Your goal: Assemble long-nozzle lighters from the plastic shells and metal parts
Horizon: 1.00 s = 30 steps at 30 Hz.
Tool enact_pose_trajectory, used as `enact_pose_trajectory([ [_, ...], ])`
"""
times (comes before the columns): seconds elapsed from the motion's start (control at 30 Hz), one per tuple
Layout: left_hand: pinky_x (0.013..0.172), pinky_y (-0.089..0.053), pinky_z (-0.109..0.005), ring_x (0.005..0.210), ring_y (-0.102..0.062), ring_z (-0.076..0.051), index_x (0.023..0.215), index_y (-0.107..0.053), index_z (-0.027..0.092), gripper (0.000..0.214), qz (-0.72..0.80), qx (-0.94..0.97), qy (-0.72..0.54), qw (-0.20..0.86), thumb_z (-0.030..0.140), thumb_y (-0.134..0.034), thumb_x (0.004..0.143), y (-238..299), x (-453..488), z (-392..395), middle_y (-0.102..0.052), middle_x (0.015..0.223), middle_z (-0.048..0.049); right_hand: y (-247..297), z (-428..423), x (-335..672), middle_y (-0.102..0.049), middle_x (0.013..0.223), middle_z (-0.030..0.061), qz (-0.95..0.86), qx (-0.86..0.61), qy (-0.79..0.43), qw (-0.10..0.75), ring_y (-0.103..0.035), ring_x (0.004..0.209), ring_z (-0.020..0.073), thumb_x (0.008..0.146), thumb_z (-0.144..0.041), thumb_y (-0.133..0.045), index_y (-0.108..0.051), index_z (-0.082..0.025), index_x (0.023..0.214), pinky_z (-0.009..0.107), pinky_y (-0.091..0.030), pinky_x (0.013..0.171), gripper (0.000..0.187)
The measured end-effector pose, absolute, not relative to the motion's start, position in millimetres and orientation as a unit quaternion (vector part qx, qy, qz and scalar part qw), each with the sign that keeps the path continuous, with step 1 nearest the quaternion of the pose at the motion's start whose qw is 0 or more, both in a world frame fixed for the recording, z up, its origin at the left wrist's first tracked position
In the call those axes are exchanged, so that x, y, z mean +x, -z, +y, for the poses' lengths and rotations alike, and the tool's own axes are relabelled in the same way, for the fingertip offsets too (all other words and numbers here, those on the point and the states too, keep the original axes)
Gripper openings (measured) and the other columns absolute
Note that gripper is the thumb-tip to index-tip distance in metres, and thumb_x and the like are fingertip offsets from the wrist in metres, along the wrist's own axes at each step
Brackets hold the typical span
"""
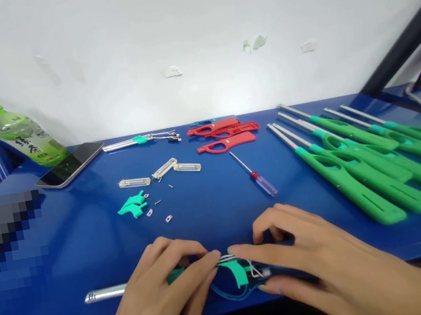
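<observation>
Both hands meet at the near edge of the blue table (212,216). My left hand (164,294) and my right hand (313,264) have their fingers pinched together over a partly built long lighter (238,274): a blue shell with a teal trigger and thin wires. Its silver metal tube (104,294) sticks out to the left from under my left hand. My right hand's other fingers curl down on the shell's right end.
Several finished green lighters (361,164) lie at the right. Red shell halves (226,133), a small screwdriver (256,175), clear plastic tanks (164,170), loose teal triggers (133,205) and tiny metal bits sit mid-table. A phone (70,165) and a green bottle (20,132) are far left.
</observation>
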<state>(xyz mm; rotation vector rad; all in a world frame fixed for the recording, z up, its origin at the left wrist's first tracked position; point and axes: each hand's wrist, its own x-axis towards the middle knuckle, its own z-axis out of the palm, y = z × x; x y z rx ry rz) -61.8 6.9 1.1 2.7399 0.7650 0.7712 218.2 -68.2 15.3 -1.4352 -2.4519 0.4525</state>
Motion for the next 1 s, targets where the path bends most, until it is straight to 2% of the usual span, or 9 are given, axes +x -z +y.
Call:
enact_pose_trajectory([
  [0.17,0.081,-0.060,-0.026,0.096,-0.064,-0.016,0.137,-0.067,0.032,0.038,0.265,0.922,-0.260,0.109,0.013,-0.059,0.105,-1.3,-57.1,9.5,-0.071,0.112,-0.0005,-17.8,-68.9,217.8,-0.063,0.129,0.0043,-0.844,-0.494,-0.160,0.135,-0.065,0.119,0.0225,0.112,-0.035,-0.056,-0.040,-0.046,0.166,0.044,-0.055,0.109,0.057],
  [0.37,0.080,-0.060,-0.026,0.094,-0.065,-0.016,0.138,-0.068,0.034,0.042,0.261,0.919,-0.266,0.127,0.012,-0.057,0.105,-1.6,-58.5,7.5,-0.072,0.112,-0.0006,-16.2,-70.5,217.3,-0.066,0.130,0.0039,-0.844,-0.497,-0.148,0.141,-0.066,0.120,0.0227,0.111,-0.034,-0.059,-0.040,-0.043,0.167,0.039,-0.058,0.104,0.060],
  [0.7,0.082,-0.060,-0.024,0.097,-0.064,-0.014,0.137,-0.069,0.032,0.041,0.251,0.919,-0.271,0.136,0.009,-0.057,0.105,-3.5,-58.4,8.4,-0.072,0.114,-0.0007,-16.9,-70.7,216.7,-0.061,0.136,0.0044,-0.840,-0.501,-0.172,0.115,-0.063,0.126,0.0233,0.114,-0.034,-0.052,-0.030,-0.047,0.169,0.046,-0.053,0.113,0.061],
  [0.9,0.078,-0.060,-0.024,0.092,-0.065,-0.014,0.130,-0.072,0.030,0.039,0.249,0.917,-0.287,0.124,0.006,-0.056,0.104,-3.8,-57.2,8.2,-0.073,0.109,-0.0010,-16.7,-71.1,217.3,-0.061,0.138,0.0035,-0.841,-0.496,-0.177,0.128,-0.063,0.127,0.0222,0.113,-0.033,-0.053,-0.034,-0.047,0.168,0.044,-0.053,0.114,0.060],
  [1.0,0.082,-0.060,-0.025,0.095,-0.066,-0.014,0.131,-0.070,0.030,0.037,0.256,0.915,-0.285,0.127,0.008,-0.057,0.105,-3.6,-56.8,7.2,-0.073,0.111,-0.0005,-16.3,-71.3,217.2,-0.062,0.139,0.0036,-0.839,-0.496,-0.178,0.137,-0.063,0.128,0.0222,0.112,-0.031,-0.054,-0.037,-0.045,0.167,0.043,-0.052,0.116,0.059],
])
